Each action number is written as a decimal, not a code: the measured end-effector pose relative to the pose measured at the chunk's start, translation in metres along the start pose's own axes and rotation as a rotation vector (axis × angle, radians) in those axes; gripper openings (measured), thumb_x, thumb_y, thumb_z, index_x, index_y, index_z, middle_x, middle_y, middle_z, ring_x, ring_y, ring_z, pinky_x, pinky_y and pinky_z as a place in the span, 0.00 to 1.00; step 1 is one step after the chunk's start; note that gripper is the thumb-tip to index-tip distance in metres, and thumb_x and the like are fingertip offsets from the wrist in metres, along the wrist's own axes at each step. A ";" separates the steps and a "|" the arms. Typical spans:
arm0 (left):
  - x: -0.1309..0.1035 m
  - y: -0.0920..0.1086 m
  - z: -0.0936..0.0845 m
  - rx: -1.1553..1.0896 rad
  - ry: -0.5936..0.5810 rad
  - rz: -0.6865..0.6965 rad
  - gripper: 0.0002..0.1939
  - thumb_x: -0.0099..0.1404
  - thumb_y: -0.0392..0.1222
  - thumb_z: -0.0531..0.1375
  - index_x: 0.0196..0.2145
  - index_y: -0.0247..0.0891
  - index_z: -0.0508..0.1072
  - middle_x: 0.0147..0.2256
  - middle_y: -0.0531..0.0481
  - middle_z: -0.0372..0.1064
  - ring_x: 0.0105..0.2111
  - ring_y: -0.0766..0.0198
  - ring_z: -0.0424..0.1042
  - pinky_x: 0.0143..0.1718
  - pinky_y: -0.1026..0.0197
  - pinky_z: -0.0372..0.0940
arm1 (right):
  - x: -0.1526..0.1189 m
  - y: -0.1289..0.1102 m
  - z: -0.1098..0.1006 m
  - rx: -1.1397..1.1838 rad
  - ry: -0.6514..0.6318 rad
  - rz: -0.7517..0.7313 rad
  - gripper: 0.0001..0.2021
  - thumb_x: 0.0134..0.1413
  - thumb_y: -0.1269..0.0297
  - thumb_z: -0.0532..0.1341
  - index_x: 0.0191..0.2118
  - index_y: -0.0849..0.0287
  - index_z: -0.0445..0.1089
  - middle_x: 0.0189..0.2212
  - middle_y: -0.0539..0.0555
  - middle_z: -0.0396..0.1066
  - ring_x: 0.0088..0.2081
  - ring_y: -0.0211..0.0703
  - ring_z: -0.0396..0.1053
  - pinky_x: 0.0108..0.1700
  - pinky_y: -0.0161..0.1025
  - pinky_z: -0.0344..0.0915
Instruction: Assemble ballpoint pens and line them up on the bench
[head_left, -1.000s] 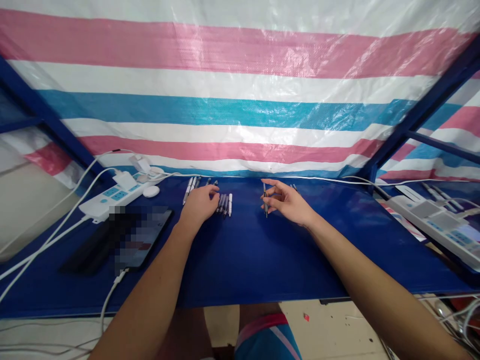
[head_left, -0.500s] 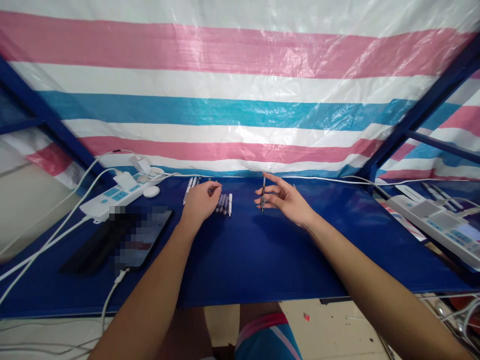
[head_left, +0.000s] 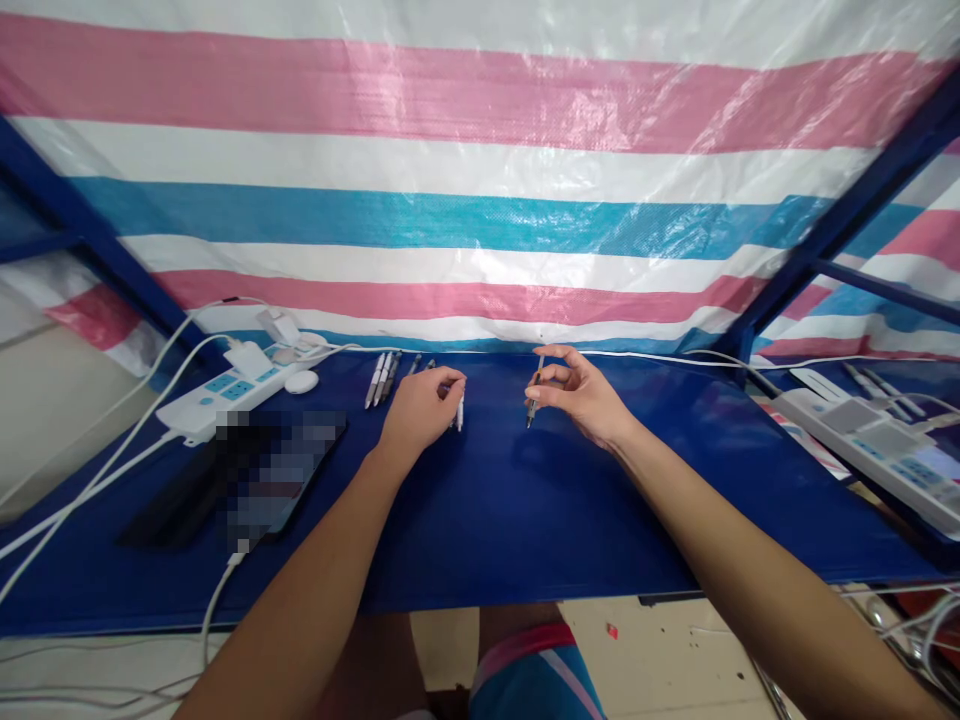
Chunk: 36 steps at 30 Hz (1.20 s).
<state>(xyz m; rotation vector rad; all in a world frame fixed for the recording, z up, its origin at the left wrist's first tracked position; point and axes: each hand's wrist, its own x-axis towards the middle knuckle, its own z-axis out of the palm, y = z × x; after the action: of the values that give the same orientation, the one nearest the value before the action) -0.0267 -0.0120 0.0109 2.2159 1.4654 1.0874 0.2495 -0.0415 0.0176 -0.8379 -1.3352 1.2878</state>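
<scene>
My right hand (head_left: 581, 395) pinches a dark, slim pen (head_left: 531, 412) between thumb and fingers, its lower end angled down above the blue table (head_left: 525, 530). My left hand (head_left: 424, 408) is over a row of pens, thumb and fingertips drawn together at the upper end of a white pen (head_left: 460, 414). Whether anything is between those fingertips is hidden. Most of the row lies under this hand. Left of it, several white and grey pens (head_left: 382, 378) lie side by side, with a dark pen (head_left: 415, 366) near them.
On the left are a white power strip (head_left: 225, 392) with cables, a round white disc (head_left: 301, 382) and a partly blurred phone (head_left: 300, 480) on a cable. A white device with blue keys (head_left: 870, 440) stands at right. Striped sheeting (head_left: 480, 220) hangs behind the table.
My left hand has moved right over the row of pens, uncovering pens on its left. My right hand's fingers have curled in more around the dark pen, which now tilts.
</scene>
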 end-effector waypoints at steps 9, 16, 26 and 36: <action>0.000 -0.001 0.001 -0.046 0.014 0.004 0.11 0.72 0.46 0.63 0.44 0.44 0.85 0.39 0.46 0.84 0.37 0.51 0.80 0.46 0.52 0.71 | -0.006 -0.009 -0.003 0.063 -0.110 0.076 0.39 0.60 0.58 0.74 0.73 0.44 0.62 0.55 0.57 0.79 0.52 0.55 0.81 0.55 0.53 0.78; 0.000 -0.008 0.003 -0.019 0.037 -0.008 0.11 0.71 0.47 0.63 0.43 0.44 0.85 0.38 0.45 0.84 0.37 0.50 0.80 0.45 0.52 0.71 | 0.005 -0.008 -0.023 0.024 0.063 0.010 0.39 0.49 0.57 0.80 0.66 0.46 0.70 0.40 0.50 0.78 0.40 0.46 0.79 0.40 0.42 0.78; 0.004 -0.021 -0.008 0.141 0.140 -0.046 0.13 0.71 0.44 0.59 0.45 0.41 0.83 0.45 0.44 0.83 0.45 0.50 0.80 0.52 0.52 0.70 | 0.018 0.011 -0.064 -0.770 0.305 -0.142 0.47 0.56 0.52 0.74 0.77 0.57 0.57 0.36 0.53 0.78 0.31 0.46 0.75 0.38 0.44 0.74; 0.005 -0.031 -0.028 0.485 0.141 -0.252 0.17 0.72 0.47 0.60 0.51 0.40 0.83 0.53 0.35 0.77 0.56 0.34 0.71 0.55 0.38 0.66 | 0.018 0.034 -0.055 -1.285 0.132 -0.135 0.30 0.62 0.63 0.69 0.68 0.57 0.68 0.51 0.63 0.76 0.46 0.55 0.78 0.52 0.49 0.74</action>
<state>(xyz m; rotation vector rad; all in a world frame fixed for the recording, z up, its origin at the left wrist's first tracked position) -0.0664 0.0020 0.0139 2.1882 2.1949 0.8907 0.2929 -0.0058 -0.0185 -1.5876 -2.0311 0.1078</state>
